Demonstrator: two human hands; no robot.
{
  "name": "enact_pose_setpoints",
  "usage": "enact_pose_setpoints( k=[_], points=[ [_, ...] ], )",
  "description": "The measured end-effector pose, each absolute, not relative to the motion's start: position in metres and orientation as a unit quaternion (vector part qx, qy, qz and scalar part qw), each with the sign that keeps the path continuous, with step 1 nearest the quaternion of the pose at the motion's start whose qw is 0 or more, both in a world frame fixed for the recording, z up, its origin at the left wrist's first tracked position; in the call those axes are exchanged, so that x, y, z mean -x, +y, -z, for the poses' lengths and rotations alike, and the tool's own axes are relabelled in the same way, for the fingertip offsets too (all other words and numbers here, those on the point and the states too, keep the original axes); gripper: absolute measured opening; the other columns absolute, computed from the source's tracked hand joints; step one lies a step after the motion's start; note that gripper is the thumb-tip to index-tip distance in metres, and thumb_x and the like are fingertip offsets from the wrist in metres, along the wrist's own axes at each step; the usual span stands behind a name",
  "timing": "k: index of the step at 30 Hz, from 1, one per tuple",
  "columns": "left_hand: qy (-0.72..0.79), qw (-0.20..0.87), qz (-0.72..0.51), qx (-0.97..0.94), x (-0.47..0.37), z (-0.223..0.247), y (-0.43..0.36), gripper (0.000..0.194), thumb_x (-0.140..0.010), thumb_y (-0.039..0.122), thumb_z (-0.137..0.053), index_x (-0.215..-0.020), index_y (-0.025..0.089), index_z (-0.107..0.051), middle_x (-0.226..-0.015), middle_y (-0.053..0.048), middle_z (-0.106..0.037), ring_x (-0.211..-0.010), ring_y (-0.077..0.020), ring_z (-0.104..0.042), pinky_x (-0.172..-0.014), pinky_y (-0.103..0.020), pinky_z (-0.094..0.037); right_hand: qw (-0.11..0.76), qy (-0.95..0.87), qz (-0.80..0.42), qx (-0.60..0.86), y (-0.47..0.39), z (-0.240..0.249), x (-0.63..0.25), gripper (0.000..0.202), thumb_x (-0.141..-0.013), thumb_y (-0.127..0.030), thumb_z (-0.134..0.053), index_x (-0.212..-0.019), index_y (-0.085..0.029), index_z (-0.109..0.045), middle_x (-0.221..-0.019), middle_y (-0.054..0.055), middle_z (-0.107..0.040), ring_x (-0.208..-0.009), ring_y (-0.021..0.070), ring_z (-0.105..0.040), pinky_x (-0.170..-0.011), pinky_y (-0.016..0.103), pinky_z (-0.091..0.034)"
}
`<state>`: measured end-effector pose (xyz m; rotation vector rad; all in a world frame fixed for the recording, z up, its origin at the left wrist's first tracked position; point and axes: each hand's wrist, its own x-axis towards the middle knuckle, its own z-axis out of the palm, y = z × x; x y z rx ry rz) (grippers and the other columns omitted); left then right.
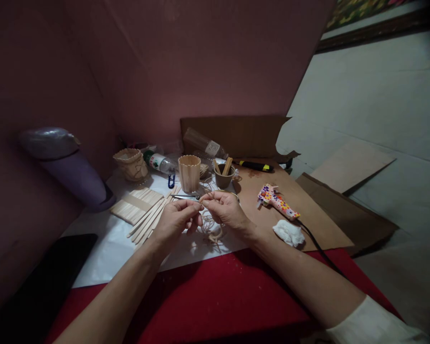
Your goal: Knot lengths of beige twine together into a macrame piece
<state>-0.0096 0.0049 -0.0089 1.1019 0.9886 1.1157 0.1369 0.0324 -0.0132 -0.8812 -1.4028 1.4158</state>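
Observation:
My left hand (179,217) and my right hand (225,209) meet over the middle of the work surface, fingertips pinched close together on a thin strand of brown twine (213,233). Loose loops of it lie below and behind the hands. Just beyond my fingers are scissors (184,197), with their blades pointing left and the handles partly hidden by my right hand. Behind them stands a scalloped cup made of wooden craft sticks (189,174). To the left of my left hand, loose craft sticks (151,220) lie beside a banded bundle of sticks (136,204).
A floral glue gun (277,201) with a black cord and a white wad (288,232) rest on cardboard (324,231) at right. Farther back are a utility knife (256,166), a small pot (223,177), plastic bottles (160,161) and a twine-decorated cup (130,165).

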Motion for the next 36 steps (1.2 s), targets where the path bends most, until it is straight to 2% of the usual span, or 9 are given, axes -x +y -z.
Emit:
enact_pose_setpoints(
  k=[9,17,24,30,36],
  points=[
    [0.433,0.565,-0.516,-0.476,0.0122,0.0122,0.0061,0.019,-0.069,0.03,-0.07,-0.067,0.013,-0.061,-0.055,-0.003,-0.065,-0.04,-0.0089,-0.05,-0.04,-0.021,-0.039,0.461,-0.556,-0.592,0.359,0.0316,0.0122,-0.1377,0.018,-0.072,-0.032,-0.062,-0.077,-0.015,-0.063,-0.04,-0.01,-0.037,-0.033,0.0037,-0.025,-0.034,0.019,-0.017],
    [0.462,0.521,-0.512,-0.502,0.0069,0.0093,0.0031,0.025,-0.063,0.031,-0.075,-0.062,0.012,-0.059,-0.051,-0.004,-0.064,-0.037,-0.01,-0.05,-0.039,-0.022,-0.038,0.47,-0.584,-0.559,0.354,0.0336,0.02,-0.1358,0.016,-0.07,-0.03,-0.065,-0.069,-0.015,-0.059,-0.051,-0.006,-0.048,-0.042,0.0041,-0.034,-0.04,0.018,-0.023],
    [0.42,0.6,-0.503,-0.459,0.0094,0.0091,0.0051,0.017,-0.072,0.028,-0.068,-0.072,0.012,-0.063,-0.058,-0.004,-0.065,-0.042,-0.0085,-0.05,-0.041,-0.02,-0.039,0.465,-0.569,-0.568,0.371,0.0328,0.0152,-0.1372,0.015,-0.073,-0.031,-0.062,-0.075,-0.016,-0.062,-0.046,-0.008,-0.041,-0.04,0.0047,-0.031,-0.039,0.019,-0.021],
    [0.399,0.635,-0.491,-0.442,0.0104,0.0097,0.0052,0.018,-0.071,0.027,-0.069,-0.071,0.011,-0.06,-0.059,-0.003,-0.064,-0.042,-0.0079,-0.052,-0.041,-0.019,-0.039,0.461,-0.577,-0.567,0.365,0.0345,0.0162,-0.1379,0.018,-0.072,-0.032,-0.063,-0.075,-0.015,-0.061,-0.046,-0.008,-0.042,-0.04,0.0044,-0.031,-0.038,0.019,-0.021],
    [0.422,0.61,-0.543,-0.392,0.0131,0.0131,0.01,0.024,-0.067,0.027,-0.072,-0.077,0.013,-0.055,-0.056,0.001,-0.061,-0.039,-0.006,-0.048,-0.034,-0.015,-0.033,0.439,-0.581,-0.592,0.345,0.0328,0.0183,-0.137,0.021,-0.072,-0.032,-0.066,-0.078,-0.016,-0.056,-0.043,-0.011,-0.039,-0.036,0.0031,-0.028,-0.037,0.019,-0.019]
  ],
)
